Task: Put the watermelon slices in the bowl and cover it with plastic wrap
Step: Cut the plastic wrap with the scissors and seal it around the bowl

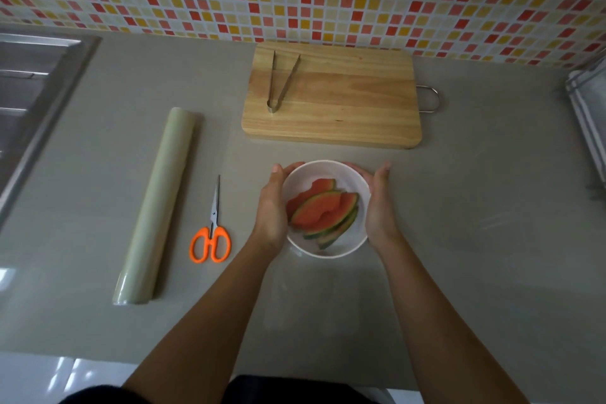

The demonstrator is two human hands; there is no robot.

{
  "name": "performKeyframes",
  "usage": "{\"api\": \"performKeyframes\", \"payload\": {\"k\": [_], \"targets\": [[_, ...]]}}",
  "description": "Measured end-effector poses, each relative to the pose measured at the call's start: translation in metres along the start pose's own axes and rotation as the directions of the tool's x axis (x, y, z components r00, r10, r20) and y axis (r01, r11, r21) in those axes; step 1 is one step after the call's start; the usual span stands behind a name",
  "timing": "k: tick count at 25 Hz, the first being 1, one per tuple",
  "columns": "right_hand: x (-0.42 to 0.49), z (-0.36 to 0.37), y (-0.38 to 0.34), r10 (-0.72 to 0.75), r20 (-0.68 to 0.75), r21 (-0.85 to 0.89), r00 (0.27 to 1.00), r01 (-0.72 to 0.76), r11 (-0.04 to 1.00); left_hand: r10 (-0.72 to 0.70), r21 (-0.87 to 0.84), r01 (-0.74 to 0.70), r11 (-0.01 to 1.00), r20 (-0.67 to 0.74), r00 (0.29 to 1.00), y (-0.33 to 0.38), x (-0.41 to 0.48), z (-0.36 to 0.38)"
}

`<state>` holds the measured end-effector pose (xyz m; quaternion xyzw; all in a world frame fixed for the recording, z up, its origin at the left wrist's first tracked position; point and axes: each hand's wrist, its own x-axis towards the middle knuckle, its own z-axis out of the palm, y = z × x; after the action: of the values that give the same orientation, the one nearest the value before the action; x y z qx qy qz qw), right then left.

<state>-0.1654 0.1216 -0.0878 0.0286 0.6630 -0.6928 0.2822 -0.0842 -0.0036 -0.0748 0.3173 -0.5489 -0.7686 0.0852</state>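
Observation:
A white bowl [328,166] sits on the grey counter in front of me, with several watermelon slices [314,210] lying in it. A faint clear film [295,275] seems to lie over the bowl and spread onto the counter around it; its edges are hard to make out. My left hand [272,207] presses against the bowl's left side with its fingers nearly straight. My right hand [380,203] presses against the right side the same way. The roll of plastic wrap [157,203] lies to the left, apart from both hands.
Orange-handled scissors [213,236] lie between the roll and the bowl. A wooden cutting board [344,102] behind the bowl carries metal tongs [278,82]. A steel sink [29,102] is at the far left and a rack [590,115] at the right edge.

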Motion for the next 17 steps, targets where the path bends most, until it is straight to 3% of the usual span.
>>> {"api": "performKeyframes", "payload": {"k": [5,7,12,14,17], "targets": [[-0.013,0.005,-0.014,0.031,-0.185,-0.29,0.982,-0.085,0.953,-0.083,0.21,0.109,0.972,-0.126,0.989,0.006,-0.002,0.003],[-0.018,0.003,-0.019,0.068,-0.186,-0.348,0.98,-0.13,0.928,-0.115,0.243,0.151,0.958,-0.157,0.981,0.013,-0.001,-0.004],[-0.029,-0.005,-0.016,0.088,-0.007,-0.019,0.996,-0.088,0.996,-0.202,-0.231,0.127,0.965,-0.341,0.918,-0.01,-0.069,0.001],[-0.033,-0.008,-0.009,0.064,-0.004,-0.014,0.998,-0.064,0.998,-0.233,-0.303,0.161,0.939,-0.218,0.948,-0.027,-0.096,0.015],[-0.04,-0.014,-0.002,0.068,-0.074,-0.144,0.995,-0.078,0.987,-0.131,-0.287,0.094,0.953,-0.11,0.985,-0.018,-0.072,0.011]]}}
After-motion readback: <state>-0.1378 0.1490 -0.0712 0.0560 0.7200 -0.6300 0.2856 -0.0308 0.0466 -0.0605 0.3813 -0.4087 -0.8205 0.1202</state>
